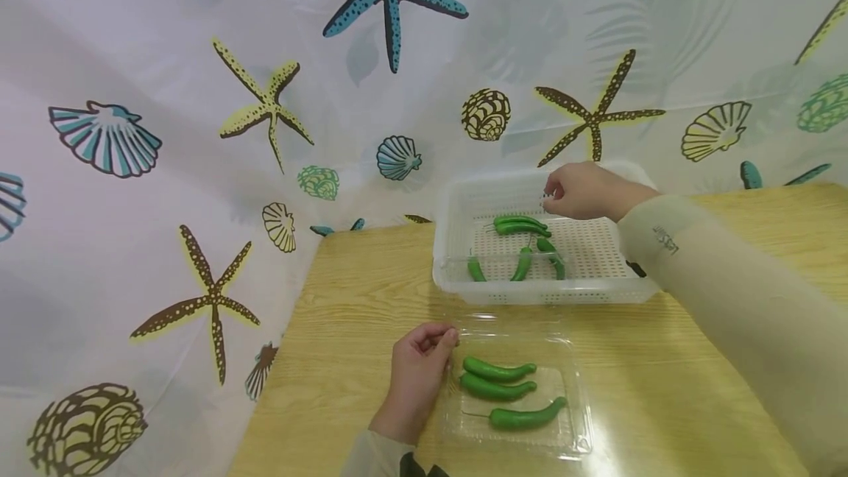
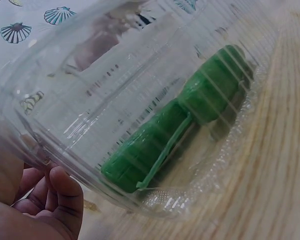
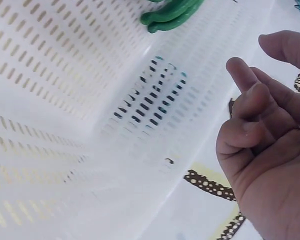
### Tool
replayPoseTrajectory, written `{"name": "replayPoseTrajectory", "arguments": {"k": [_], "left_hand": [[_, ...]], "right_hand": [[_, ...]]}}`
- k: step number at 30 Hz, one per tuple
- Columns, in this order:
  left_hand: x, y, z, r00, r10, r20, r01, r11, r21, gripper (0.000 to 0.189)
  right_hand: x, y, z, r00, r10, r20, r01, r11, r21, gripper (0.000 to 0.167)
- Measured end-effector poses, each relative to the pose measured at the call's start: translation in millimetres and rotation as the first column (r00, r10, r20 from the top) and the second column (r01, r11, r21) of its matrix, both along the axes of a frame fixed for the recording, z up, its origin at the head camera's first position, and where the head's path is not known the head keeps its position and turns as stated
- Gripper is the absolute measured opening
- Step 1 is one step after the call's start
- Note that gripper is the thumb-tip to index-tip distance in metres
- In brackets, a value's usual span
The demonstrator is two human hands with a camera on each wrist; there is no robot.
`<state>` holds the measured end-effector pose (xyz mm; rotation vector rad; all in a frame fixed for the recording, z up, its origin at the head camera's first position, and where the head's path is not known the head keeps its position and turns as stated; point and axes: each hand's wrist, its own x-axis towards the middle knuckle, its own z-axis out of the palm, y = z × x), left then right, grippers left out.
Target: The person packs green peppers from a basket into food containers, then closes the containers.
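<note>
My left hand (image 1: 420, 366) pinches the left edge of a clear plastic clamshell container (image 1: 579, 433) between thumb and fingers. Three green chili peppers (image 1: 528, 416) lie in it, and the left wrist view shows green peppers (image 2: 215, 82) through its transparent wall. Above the back right part of a white slotted basket (image 1: 543, 291), my right hand (image 1: 586, 191) hangs with bent fingers. The right wrist view shows a gap between thumb and index fingertip, nothing in it. Several green chili peppers (image 1: 520, 227) lie in the basket, left of and below that hand.
The wooden table (image 1: 371, 271) carries both containers, with the basket just behind the clear one. A white cloth printed with starfish and shells (image 1: 358, 101) hangs behind and along the left. My right sleeve (image 1: 722, 308) reaches across the table's right side.
</note>
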<state>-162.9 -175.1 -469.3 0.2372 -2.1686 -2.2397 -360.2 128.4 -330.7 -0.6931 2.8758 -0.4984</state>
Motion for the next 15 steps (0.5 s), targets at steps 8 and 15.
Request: {"name": "replayPoseTrajectory", "arguments": {"k": [8,15], "left_hand": [[0.2,0.5,-0.6,1.0,0.001,-0.014,-0.001,1.0,-0.009,0.019],[0.5,0.3,0.0,1.0,-0.004,-0.013,0.004,1.0,-0.009,0.018]], "right_hand": [[-11.8,4,-32.7,0.992,-0.007,0.129,-0.005,0.996,0.093,0.033],[-9.5,1,-42.1,0.965,0.002,0.263,-0.036,0.992,0.125,0.027]]}}
